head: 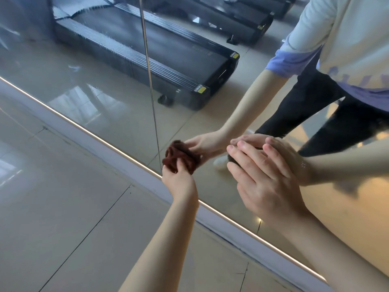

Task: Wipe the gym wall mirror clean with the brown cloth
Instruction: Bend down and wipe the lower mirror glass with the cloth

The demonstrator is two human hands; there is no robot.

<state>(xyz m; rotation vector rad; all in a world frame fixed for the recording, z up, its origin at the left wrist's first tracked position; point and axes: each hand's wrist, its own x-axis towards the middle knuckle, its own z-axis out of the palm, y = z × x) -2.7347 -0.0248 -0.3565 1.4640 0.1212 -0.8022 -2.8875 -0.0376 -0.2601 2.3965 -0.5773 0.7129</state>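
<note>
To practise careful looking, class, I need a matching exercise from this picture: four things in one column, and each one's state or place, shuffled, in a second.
Things:
1. cloth
2. left hand
3. right hand
4. treadmill

States or places:
A. lies flat on the mirror
B. seen only as a reflection
C. brown and bunched up
D. grips the cloth

Pairs: 1-C, 2-D, 3-A, 4-B

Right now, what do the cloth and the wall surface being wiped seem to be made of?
Brown cloth: soft, matte, plush fabric, probably microfibre or terry; it bunches into folds. Mirror: glossy silvered glass, by its clear reflection of a treadmill; a thin seam divides its panels.
</note>
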